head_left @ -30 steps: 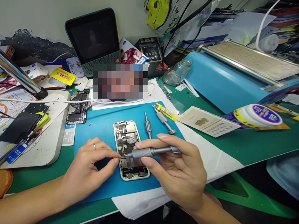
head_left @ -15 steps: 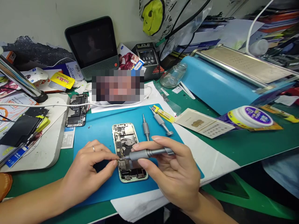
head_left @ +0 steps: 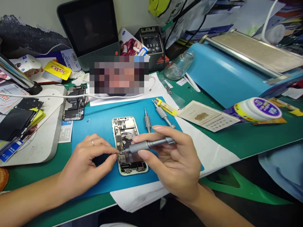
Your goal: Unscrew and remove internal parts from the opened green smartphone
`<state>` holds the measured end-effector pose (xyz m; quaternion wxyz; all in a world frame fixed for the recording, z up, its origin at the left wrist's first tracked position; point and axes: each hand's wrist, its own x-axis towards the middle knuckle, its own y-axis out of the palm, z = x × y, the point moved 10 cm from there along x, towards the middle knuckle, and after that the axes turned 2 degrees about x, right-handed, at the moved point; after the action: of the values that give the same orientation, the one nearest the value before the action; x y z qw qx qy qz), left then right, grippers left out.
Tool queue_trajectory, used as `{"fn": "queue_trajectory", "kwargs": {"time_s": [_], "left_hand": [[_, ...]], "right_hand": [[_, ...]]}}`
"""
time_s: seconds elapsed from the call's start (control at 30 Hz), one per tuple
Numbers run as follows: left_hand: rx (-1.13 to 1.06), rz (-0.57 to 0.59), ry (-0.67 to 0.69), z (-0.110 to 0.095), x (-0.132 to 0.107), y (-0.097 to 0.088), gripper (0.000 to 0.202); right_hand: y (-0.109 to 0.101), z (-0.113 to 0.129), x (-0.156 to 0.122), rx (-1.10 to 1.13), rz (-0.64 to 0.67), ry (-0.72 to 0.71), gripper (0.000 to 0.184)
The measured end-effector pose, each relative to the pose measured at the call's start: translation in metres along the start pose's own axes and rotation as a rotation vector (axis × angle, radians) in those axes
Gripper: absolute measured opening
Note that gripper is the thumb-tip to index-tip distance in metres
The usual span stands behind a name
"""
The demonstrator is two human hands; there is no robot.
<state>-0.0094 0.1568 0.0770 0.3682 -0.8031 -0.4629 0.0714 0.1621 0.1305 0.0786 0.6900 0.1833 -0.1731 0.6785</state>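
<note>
Head view: the opened phone (head_left: 124, 127) lies internals-up on the blue mat (head_left: 99, 116). The right hand (head_left: 176, 165) is closed round a grey precision screwdriver (head_left: 148, 145), which is held almost level with its tip at the phone's left edge. The left hand (head_left: 87, 164) has thumb and forefinger pinched shut at that tip; whether a screw sits between them is too small to tell. Two spare drivers (head_left: 147, 121) lie just beyond the phone. In my judgement, the bit should stand nearer upright and seat squarely before any turn, with light pressure; a slip would likely mark the board.
</note>
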Motion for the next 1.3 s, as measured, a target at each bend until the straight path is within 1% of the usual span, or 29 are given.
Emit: {"fn": "queue_trajectory", "kwargs": {"time_s": [0.27,0.6,0.93,1.3], "left_hand": [[0.002,0.001,0.004,0.0005,0.0011,0.0012,0.013],[-0.011,0.006,-0.008,0.0019,-0.0013,0.0019,0.012],[-0.016,0.037,-0.014,0.0018,-0.0022,0.0045,0.012],[-0.020,0.018,-0.012,0.0008,-0.0020,0.0022,0.013]], "right_hand": [[-0.0018,0.0006,-0.0020,-0.024,-0.026,0.018,0.061],[-0.0018,0.0011,-0.0018,-0.067,-0.012,0.017,0.060],[-0.0022,0.0028,-0.0014,-0.020,-0.011,0.008,0.064],[-0.0004,0.0023,-0.0019,-0.018,-0.013,0.008,0.064]]}}
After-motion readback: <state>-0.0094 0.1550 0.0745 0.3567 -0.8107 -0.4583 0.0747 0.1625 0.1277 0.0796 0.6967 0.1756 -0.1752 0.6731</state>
